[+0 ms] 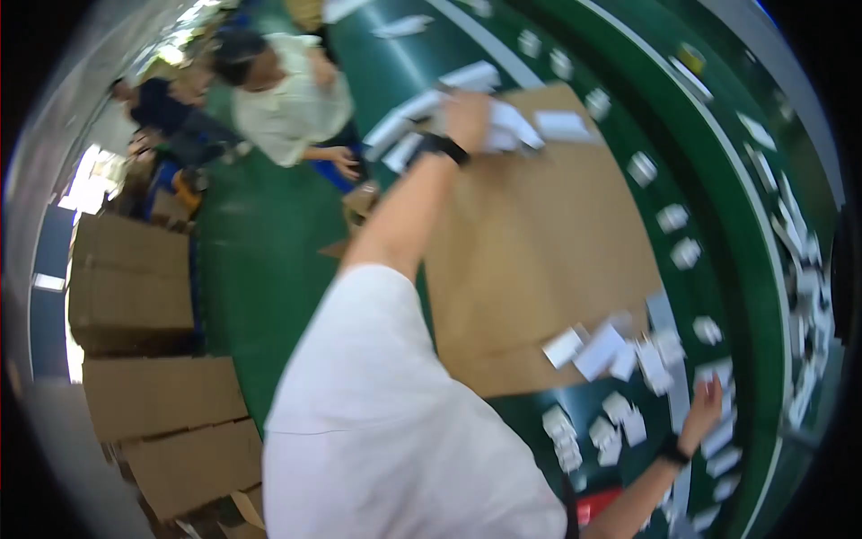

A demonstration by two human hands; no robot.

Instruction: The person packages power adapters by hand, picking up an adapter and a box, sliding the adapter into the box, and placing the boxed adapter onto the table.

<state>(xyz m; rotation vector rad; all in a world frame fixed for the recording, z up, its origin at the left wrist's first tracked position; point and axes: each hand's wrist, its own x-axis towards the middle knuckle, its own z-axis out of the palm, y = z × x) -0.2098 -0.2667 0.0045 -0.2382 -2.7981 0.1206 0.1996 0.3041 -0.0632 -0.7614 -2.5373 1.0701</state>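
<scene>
My left hand [467, 119] reaches far forward, in among white boxes [514, 126] piled at the far edge of a brown cardboard sheet [548, 234]. Motion blur and the boxes hide its fingers, so its grip is unclear. Off to the right, my right hand [704, 409] is beside a row of small white pieces [718, 437] along the green belt. Its fingers look drawn together, and a white piece [714, 370] lies right at their tips; whether they hold it is unclear. Several flat white cartons [600, 350] lie loosely on the sheet's near right corner.
White plug-like pieces [686, 253] stand spaced along the green belt [628, 117]. More white pieces [561, 438] cluster near me, by a red object [596, 505]. Large cardboard boxes [135, 278] stand on the left. Another person [292, 99] works at the far left side.
</scene>
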